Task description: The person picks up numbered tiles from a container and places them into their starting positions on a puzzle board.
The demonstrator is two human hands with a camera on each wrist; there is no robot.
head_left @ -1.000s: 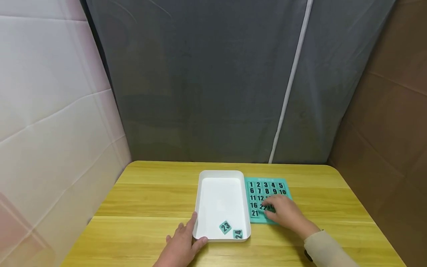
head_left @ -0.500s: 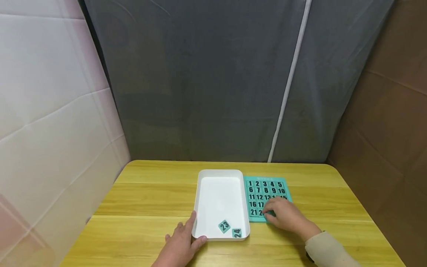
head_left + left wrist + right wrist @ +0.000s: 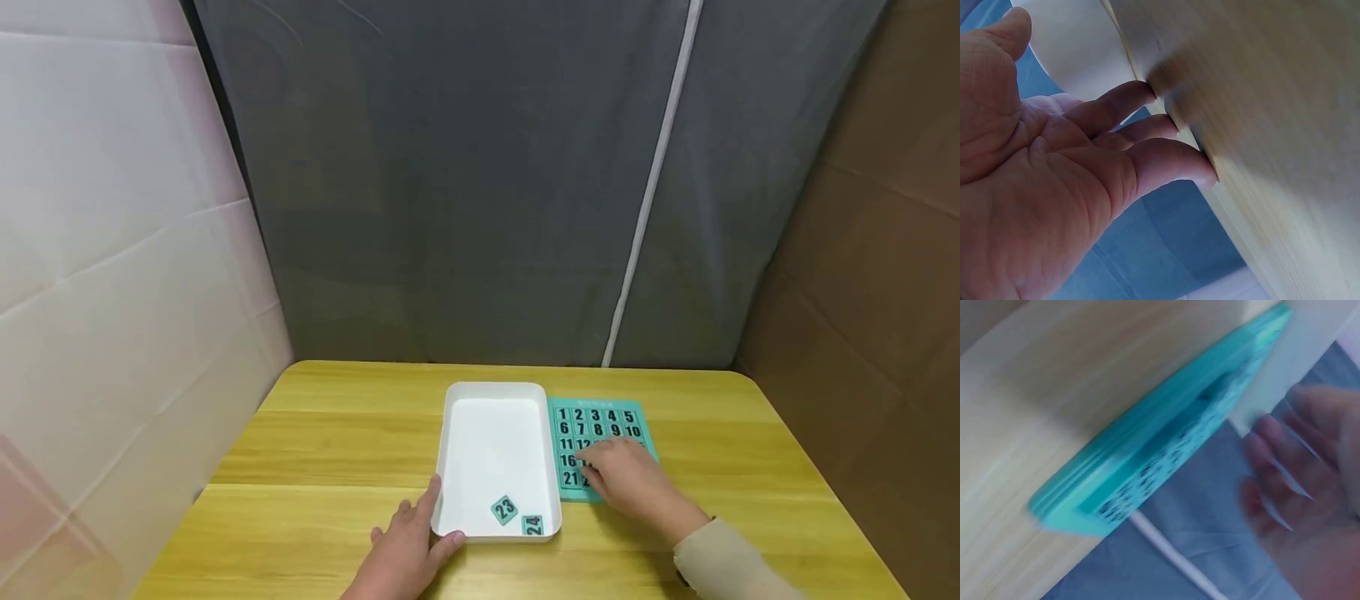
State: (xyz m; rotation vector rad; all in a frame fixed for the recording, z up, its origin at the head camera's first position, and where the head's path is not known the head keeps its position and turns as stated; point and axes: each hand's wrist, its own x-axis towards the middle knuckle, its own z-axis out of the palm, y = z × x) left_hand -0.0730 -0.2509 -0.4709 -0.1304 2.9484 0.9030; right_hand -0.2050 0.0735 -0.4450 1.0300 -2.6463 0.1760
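A white tray (image 3: 495,450) lies on the table, with a teal tile marked 23 (image 3: 504,509) and another marked 24 (image 3: 532,525) near its front edge. My left hand (image 3: 405,546) rests at the tray's near left corner, thumb at the front rim and index finger along the side. In the left wrist view its other fingertips (image 3: 1172,165) touch the tabletop. Right of the tray is a teal number board (image 3: 600,403) with rows of numbered tiles. Over its lower rows hovers my right hand (image 3: 626,479); the right wrist view shows its fingers loosely bent, holding nothing.
The wooden table (image 3: 337,458) carries the tray and board side by side. A grey curtain (image 3: 465,208) with a white strip hangs behind it. Pale cloth (image 3: 135,250) stands on the left and brown cloth (image 3: 870,292) on the right.
Tile 22, earlier in my right fingers, went down beside 21 in the board's bottom row. My right hand has since let go and shifted up and left. The left hand stays put.
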